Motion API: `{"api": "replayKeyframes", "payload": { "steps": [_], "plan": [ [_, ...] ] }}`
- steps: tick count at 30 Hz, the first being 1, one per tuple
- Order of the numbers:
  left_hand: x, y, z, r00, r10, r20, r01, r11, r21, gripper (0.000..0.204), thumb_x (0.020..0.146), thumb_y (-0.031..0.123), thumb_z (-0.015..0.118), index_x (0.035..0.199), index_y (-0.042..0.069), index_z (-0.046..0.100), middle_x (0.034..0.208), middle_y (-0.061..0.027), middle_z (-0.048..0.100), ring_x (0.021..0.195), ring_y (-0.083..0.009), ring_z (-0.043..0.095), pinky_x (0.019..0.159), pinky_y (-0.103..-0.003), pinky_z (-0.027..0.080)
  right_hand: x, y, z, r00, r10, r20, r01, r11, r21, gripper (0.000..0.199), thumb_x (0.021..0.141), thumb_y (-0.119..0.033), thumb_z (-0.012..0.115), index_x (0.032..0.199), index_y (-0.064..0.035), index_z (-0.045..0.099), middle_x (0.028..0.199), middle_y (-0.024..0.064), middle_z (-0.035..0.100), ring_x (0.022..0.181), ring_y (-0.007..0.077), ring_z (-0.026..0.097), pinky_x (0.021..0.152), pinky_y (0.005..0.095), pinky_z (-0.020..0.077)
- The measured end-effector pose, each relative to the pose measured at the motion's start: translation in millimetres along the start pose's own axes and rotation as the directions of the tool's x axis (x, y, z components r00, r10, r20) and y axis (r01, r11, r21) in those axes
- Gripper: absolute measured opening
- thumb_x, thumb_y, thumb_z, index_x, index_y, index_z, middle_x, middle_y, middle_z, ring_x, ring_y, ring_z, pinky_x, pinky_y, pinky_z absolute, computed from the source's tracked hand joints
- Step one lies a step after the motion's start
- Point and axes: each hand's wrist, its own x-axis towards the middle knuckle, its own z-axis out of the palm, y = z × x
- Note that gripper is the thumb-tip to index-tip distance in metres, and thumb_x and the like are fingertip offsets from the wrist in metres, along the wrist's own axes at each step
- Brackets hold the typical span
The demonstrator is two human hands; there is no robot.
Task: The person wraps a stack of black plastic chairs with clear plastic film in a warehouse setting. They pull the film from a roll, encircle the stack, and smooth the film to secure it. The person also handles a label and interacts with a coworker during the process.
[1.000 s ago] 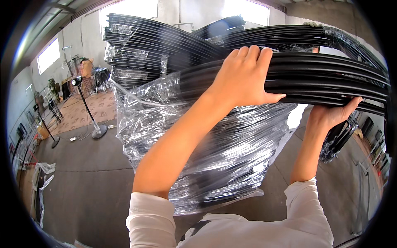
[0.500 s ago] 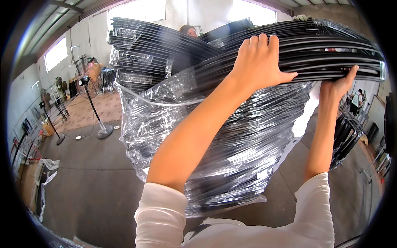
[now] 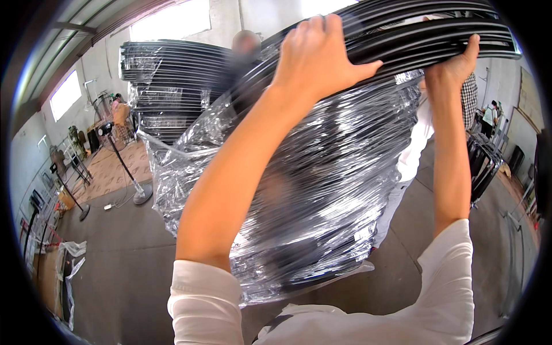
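Note:
A bundle of long, curved black strips [image 3: 402, 43] is raised above a large stack wrapped in clear film [image 3: 328, 178]. My left hand [image 3: 313, 57] lies over the bundle's near side, fingers curled over its upper edge and thumb out along the side. From below, my right hand [image 3: 451, 69] grips the bundle near its right end, thumb up on the outer face. The bundle's far part runs out of view at the top. Another layered pile of black strips [image 3: 178, 66], partly film-wrapped, rises behind on the left.
Behind the wrapped stack a person [image 3: 246, 49] shows, blurred. Someone in checked clothing [image 3: 468, 106] stands close behind the bundle's right end. A fan on a stand [image 3: 121, 152] is at left; a rack of black parts [image 3: 482, 161] at right. Loose film [image 3: 72, 270] lies at lower left.
Both my hands and the held strips have moved up and somewhat left. Checked clothing now shows beneath the bundle's right end. The person at the back has shifted left and is blurred.

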Motion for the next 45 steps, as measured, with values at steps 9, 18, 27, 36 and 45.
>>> {"api": "replayKeyframes", "payload": {
  "steps": [9, 18, 27, 36, 45],
  "plan": [
    [0.4, 1.3, -15.3, 0.996, -0.088, 0.007, 0.088, 0.996, 0.013, 0.065, 0.063, 0.051, 0.073, 0.086, -0.006, 0.052, 0.079, -0.0189, 0.056, 0.076, -0.0317, 0.058, 0.071, -0.040, 0.048, 13.2, 7.3, 2.8, 0.984, -0.084, 0.158, 0.079, 0.996, 0.039, 0.047, 0.091, -0.036, 0.038, 0.110, 0.0054, 0.050, 0.104, 0.0242, 0.059, 0.092, 0.0382, 0.059, 0.086, 0.0456, 0.0485],
    [8.9, 4.7, 8.9, 0.985, -0.103, -0.137, 0.108, 0.994, 0.030, 0.074, 0.058, 0.055, 0.073, 0.088, -0.010, 0.054, 0.077, -0.0181, 0.056, 0.073, -0.0285, 0.057, 0.066, -0.037, 0.045, 23.1, 12.0, 10.3, 0.947, -0.084, 0.309, 0.029, 0.984, 0.177, 0.045, 0.093, -0.036, 0.035, 0.112, 0.0016, 0.051, 0.106, 0.0162, 0.059, 0.096, 0.0306, 0.058, 0.088, 0.0409, 0.0466],
    [30.0, 2.4, 64.9, 0.978, -0.206, 0.010, 0.206, 0.978, 0.043, 0.088, 0.058, 0.062, 0.069, 0.107, -0.009, 0.052, 0.095, -0.0149, 0.054, 0.089, -0.0242, 0.049, 0.080, -0.034, 0.038, 68.8, 32.2, -2.9, 1.000, -0.008, 0.027, 0.017, 0.935, -0.355, 0.055, 0.094, -0.049, 0.025, 0.124, -0.0069, 0.043, 0.120, 0.0133, 0.052, 0.107, 0.0327, 0.052, 0.088, 0.0477, 0.0459],
    [-25.9, -32.1, 12.6, 0.962, -0.197, 0.190, 0.201, 0.980, 0.003, 0.089, 0.060, 0.053, 0.075, 0.118, -0.006, 0.043, 0.103, -0.0223, 0.054, 0.098, -0.0343, 0.054, 0.084, -0.043, 0.044, 0.3, 41.3, -16.4, 0.943, 0.290, 0.165, -0.247, 0.939, -0.240, 0.050, 0.087, -0.048, 0.054, 0.117, -0.0084, 0.050, 0.107, 0.0066, 0.059, 0.091, 0.0222, 0.058, 0.072, 0.0338, 0.0474],
    [-37.9, -42.9, 19.3, 0.988, -0.107, 0.107, 0.112, 0.993, -0.043, 0.077, 0.053, 0.046, 0.080, 0.099, -0.008, 0.051, 0.086, -0.0184, 0.055, 0.083, -0.0305, 0.054, 0.076, -0.039, 0.042, -33.9, 79.3, -0.9, 0.980, 0.199, 0.007, -0.195, 0.967, -0.161, 0.035, 0.081, -0.028, 0.065, 0.105, -0.0044, 0.057, 0.101, 0.0046, 0.061, 0.091, 0.0163, 0.059, 0.082, 0.0283, 0.0477]
  ]
}}
